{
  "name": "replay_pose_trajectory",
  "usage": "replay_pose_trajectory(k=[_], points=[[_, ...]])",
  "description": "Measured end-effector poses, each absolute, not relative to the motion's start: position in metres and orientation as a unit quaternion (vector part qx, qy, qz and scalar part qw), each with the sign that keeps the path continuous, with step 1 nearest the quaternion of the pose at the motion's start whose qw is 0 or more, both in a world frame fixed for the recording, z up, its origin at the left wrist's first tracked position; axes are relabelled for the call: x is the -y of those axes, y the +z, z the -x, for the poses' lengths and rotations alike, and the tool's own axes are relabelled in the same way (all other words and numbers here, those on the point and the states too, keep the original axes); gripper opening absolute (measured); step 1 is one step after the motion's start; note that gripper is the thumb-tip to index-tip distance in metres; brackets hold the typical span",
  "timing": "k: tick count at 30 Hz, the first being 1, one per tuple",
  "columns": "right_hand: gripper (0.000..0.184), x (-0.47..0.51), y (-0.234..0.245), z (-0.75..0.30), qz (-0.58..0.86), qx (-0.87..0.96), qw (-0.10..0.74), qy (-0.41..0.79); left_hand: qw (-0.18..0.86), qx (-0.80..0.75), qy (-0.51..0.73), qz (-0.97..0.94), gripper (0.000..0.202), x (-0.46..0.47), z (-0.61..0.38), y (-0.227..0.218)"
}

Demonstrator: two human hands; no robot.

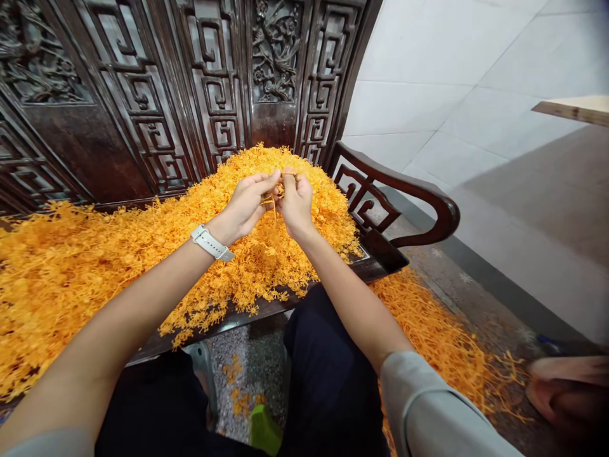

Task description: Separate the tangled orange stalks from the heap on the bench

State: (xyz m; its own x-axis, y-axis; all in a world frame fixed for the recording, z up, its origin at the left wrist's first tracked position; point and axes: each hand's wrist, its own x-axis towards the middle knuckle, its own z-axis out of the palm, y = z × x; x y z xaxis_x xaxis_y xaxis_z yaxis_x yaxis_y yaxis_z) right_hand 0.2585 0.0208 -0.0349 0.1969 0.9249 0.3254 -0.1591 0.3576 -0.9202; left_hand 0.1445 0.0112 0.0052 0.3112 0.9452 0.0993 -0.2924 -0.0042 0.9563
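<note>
My left hand [248,204] and my right hand [297,204] are close together above the pile, their fingers pinched around a small orange plastic sprig [275,208]. A thin strand of it hangs down between the hands; the rest is hidden by the fingers. Under and around both hands lies a large heap of orange branched plastic sprigs [118,244], highest behind the hands and spreading left along the seat. A pale watch strap [212,243] circles my left wrist.
The heap rests on a dark carved wooden bench, with its curved armrest [435,206] at right. More orange strands [432,336] lie on the floor to the right. A green object [264,431] sits between my legs. A wooden edge [573,111] juts in at upper right.
</note>
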Motion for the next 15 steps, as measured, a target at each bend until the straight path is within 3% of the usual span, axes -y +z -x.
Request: replay_pose_trajectory(k=[6,15], points=[[0.047,-0.013,-0.03,-0.252,0.375,0.409,0.714,0.428,0.562,-0.323,0.536,-0.54,0.029,-0.017,-0.144,-0.005],[0.057,-0.024,-0.04,-0.255,0.41,0.47,0.706,0.337,0.611,-0.308,0.479,-0.55,0.045,-0.011,-0.143,0.001]])
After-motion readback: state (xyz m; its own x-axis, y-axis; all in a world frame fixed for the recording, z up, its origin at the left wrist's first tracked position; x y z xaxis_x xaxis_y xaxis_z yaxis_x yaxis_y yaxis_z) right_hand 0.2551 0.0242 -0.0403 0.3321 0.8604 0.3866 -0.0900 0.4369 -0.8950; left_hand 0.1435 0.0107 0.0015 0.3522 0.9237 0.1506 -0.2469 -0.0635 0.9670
